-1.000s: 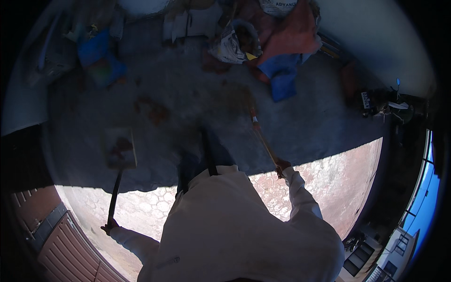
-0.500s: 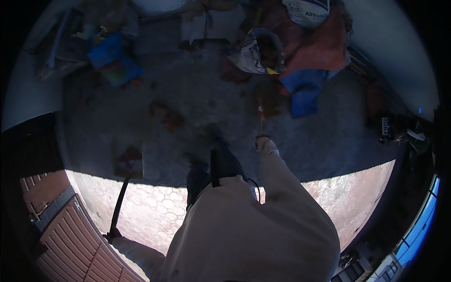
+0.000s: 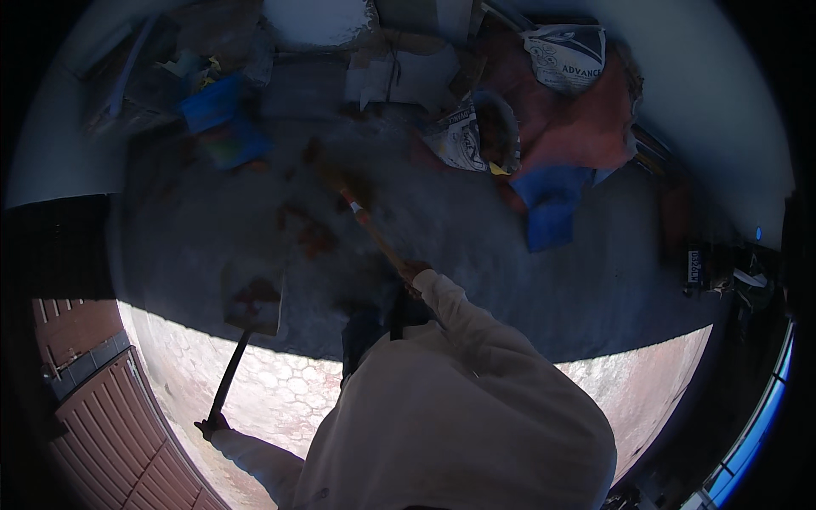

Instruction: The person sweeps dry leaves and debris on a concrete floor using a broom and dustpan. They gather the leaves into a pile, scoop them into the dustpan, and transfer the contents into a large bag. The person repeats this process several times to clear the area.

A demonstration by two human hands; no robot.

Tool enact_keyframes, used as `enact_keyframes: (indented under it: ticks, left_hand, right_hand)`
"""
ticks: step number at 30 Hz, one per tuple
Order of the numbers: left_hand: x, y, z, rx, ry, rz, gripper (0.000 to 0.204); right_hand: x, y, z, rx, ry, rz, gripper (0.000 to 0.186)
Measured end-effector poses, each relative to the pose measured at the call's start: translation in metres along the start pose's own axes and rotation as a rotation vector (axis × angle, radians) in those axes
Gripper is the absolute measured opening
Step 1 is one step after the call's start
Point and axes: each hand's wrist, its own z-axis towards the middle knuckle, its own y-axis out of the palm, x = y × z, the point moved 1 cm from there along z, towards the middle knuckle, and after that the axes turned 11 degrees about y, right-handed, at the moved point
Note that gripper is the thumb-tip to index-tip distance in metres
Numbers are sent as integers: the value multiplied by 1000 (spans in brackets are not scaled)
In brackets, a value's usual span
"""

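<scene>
My right hand [image 3: 416,276] is closed around the handle of a broom [image 3: 382,244]. The handle is light-coloured with a red and white band, and the dark, blurred bristle end lies over the grey floor ahead of me. At the lower left, my left hand [image 3: 212,424] grips the long black handle of a dustpan [image 3: 229,376]. Its pan rests on the floor with reddish-brown debris [image 3: 257,296] in it. A patch of reddish-brown litter [image 3: 313,236] lies on the floor between the pan and the broom head.
Ahead on the right are a red sheet [image 3: 561,127], an open printed sack [image 3: 459,136] and a blue cloth-like piece [image 3: 551,208]. Cardboard [image 3: 408,78] stands at the back, a blue bag [image 3: 212,106] at far left. A ribbed brown gate [image 3: 127,425] borders the lower left.
My right hand has swung left with the broom, whose head now lies farther left and slants. The dustpan stays in my left hand. The whole view has shifted slightly.
</scene>
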Motion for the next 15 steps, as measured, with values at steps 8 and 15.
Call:
enact_keyframes:
  ticks: [8, 15]
  left_hand:
    - [0, -49, -40, 70, 110, 91, 62]
    - [-6, -73, -43, -103, 241, 463, 64]
  right_hand:
    - [-11, -48, -39, 247, -98, -282, 27]
    - [-68, -22, 59, 203, 43, -161, 22]
